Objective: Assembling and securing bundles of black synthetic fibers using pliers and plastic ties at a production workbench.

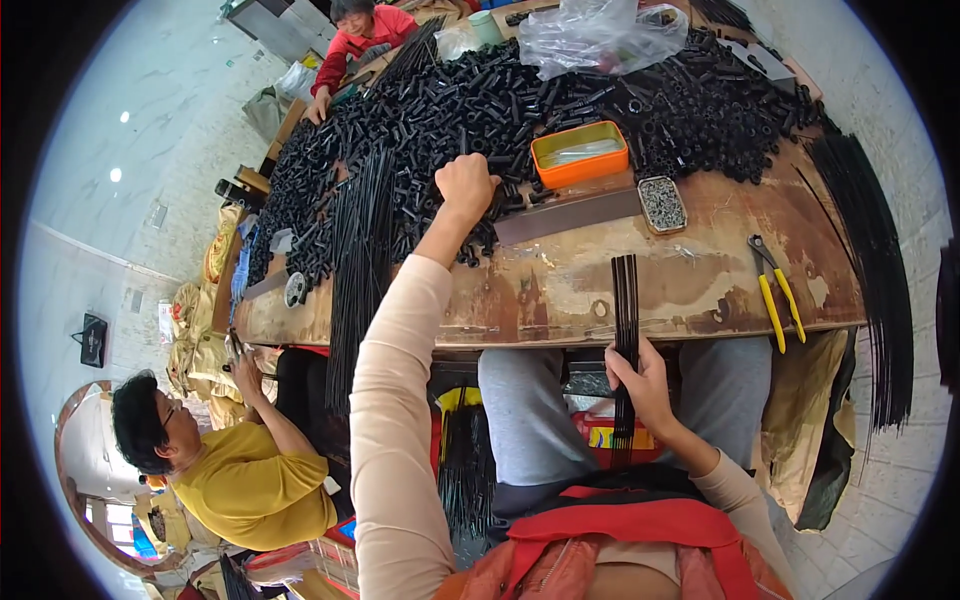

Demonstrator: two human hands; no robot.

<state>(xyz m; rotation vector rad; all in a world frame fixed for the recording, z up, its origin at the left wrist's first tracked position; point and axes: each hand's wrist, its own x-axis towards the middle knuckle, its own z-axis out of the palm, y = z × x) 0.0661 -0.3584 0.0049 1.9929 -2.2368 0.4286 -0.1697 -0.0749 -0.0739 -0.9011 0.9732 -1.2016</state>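
Observation:
My left arm stretches forward over the wooden table, and my left hand (466, 186) is at the near edge of a big pile of short black tubular plastic parts (480, 95). Its fingers curl downward, and whatever they grip is hidden beneath the hand. Over my lap, just off the table's front edge, my right hand (645, 385) is closed around a bundle of thin black rods (625, 295). The bundle stands lengthwise, its far end over the tabletop.
Nearby are an orange tin (580, 172), a dish of small metal pieces (662, 205), a dark bar (568, 217) and yellow-handled pliers (777, 290). Rod bundles drape over the table edge at left (358, 250) and right (868, 230). A person in yellow (255, 485) sits left; another in red (365, 45) works across.

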